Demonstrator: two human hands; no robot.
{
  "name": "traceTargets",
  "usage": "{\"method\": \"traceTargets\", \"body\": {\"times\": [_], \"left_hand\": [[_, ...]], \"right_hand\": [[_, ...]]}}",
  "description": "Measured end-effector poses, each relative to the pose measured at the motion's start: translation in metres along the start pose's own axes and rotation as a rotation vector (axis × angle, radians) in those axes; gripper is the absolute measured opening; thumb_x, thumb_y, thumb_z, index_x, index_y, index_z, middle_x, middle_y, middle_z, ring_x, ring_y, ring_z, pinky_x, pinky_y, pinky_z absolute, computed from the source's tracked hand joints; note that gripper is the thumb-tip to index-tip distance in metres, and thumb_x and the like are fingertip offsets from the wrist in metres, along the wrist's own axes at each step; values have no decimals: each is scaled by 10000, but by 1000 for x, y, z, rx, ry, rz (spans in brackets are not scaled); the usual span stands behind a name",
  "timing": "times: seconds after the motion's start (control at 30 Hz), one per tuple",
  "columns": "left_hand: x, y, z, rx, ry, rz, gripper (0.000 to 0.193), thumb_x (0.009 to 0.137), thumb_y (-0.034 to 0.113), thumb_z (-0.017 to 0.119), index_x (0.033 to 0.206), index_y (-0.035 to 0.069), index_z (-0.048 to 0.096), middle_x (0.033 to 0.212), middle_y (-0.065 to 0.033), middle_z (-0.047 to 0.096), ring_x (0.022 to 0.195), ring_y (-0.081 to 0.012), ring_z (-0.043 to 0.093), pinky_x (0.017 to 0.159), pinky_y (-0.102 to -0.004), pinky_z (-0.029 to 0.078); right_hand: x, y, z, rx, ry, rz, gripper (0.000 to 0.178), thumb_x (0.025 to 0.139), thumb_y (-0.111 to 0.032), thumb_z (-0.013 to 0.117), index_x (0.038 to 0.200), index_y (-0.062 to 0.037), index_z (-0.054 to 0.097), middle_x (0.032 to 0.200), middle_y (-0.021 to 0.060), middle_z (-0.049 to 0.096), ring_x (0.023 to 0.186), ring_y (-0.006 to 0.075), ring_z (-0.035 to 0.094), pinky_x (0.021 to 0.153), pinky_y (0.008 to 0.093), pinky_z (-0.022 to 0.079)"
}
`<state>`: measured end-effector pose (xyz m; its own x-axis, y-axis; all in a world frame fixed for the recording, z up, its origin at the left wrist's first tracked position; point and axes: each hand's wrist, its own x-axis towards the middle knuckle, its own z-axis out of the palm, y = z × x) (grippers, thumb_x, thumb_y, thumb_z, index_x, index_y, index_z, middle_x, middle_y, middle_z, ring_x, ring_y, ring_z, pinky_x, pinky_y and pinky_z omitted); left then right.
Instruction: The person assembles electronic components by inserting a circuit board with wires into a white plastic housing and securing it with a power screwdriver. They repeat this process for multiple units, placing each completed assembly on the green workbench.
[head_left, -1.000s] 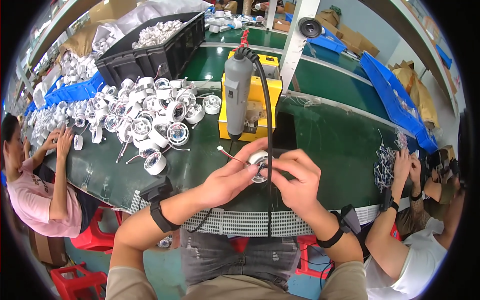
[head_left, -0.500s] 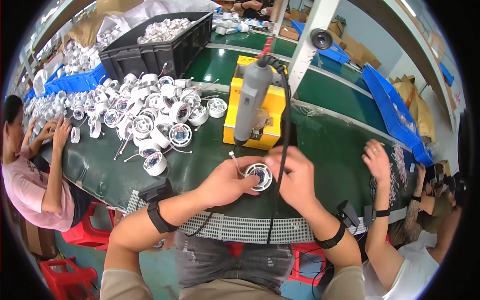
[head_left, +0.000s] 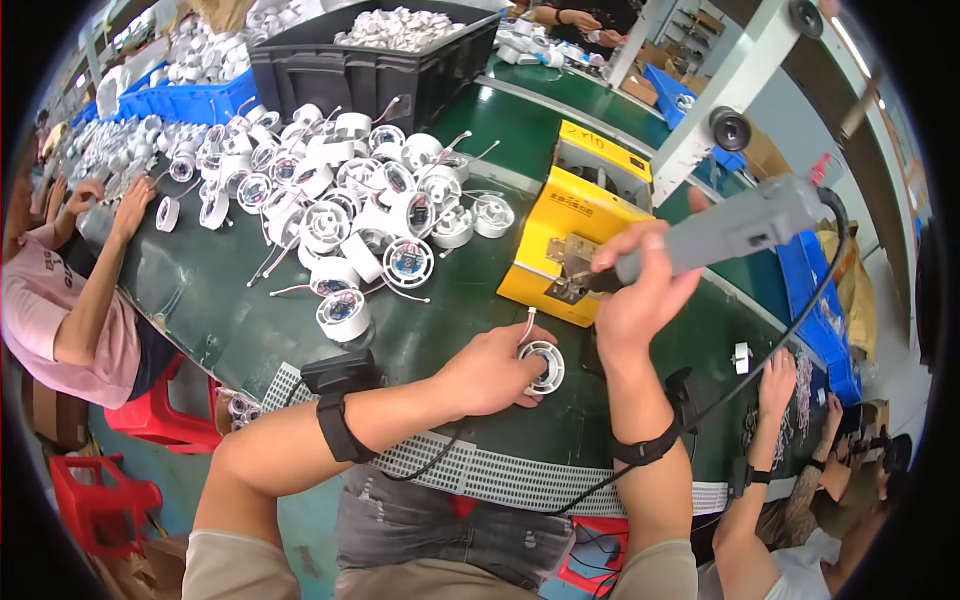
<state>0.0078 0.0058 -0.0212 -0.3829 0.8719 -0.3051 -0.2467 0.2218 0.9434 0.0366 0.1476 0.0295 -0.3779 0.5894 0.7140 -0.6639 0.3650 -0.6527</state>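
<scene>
Green bench (head_left: 455, 298) is carrying the work; the left hand (head_left: 492, 375) is clamping a white round housing (head_left: 546, 362) by its rim, circuit side facing up, between the yellow box (head_left: 575, 212) and the near edge. Whether the housing is touching the bench, cannot tell. The right hand (head_left: 645, 295) is gripping the nose of a grey power tool (head_left: 745, 228), fingers wrapped round it, the body slanting up to the right; its front end is sitting near the box's metal fitting (head_left: 568, 262), contact not readable. Risks, as judged: the tip could be snagging on that fitting if the tool is being moved at this slant; the housing could be twisting under torque, since one hand alone is holding it; the thin lead (head_left: 529, 325) is standing out from the rim and could be getting pinched; the black cable (head_left: 845, 228) is looping down across the right forearm, so a wide swing could be tugging the tool off line. Room: bare surface is lying between the left hand and the pile of housings (head_left: 330, 225); the box is limiting reach beyond, the perforated strip (head_left: 520, 468) is marking the near edge, and a co-worker's hand (head_left: 777, 385) is narrowing the right side.
</scene>
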Motion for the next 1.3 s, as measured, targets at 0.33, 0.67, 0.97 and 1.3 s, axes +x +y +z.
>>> {"method": "traceTargets", "body": {"times": [0.33,0.67,0.97,1.3], "left_hand": [[1,-2,-4,15,-6,-34,361,939,87,495,1269,-59,493,1065,-136,613,896,-182,651,753,-310,597],[3,-2,-2,-42,13,-67,357,953,84,479,1285,-48,468,1070,-139,609,875,-199,662,752,-315,597],[6,-3,-4,-139,66,-42,339,949,64,484,1272,-38,478,1067,-127,597,856,-216,666,739,-305,605],[3,0,-3,-117,76,-54,341,953,76,478,1265,-62,471,1080,-130,583,867,-221,660,769,-303,596]], "right_hand": [[9,11,16,-83,46,44,403,944,-115,472,1308,-21,325,651,65,455,462,149,464,433,288,417],[6,8,15,-98,67,55,387,944,-116,483,1285,-15,330,646,64,455,471,145,468,438,286,416],[-6,-2,10,-61,1,128,401,944,-123,477,1292,-11,312,620,61,450,453,148,454,441,294,421],[-48,-31,2,84,-84,270,448,950,-154,430,1351,-36,271,653,60,442,477,142,453,442,290,435]]}}
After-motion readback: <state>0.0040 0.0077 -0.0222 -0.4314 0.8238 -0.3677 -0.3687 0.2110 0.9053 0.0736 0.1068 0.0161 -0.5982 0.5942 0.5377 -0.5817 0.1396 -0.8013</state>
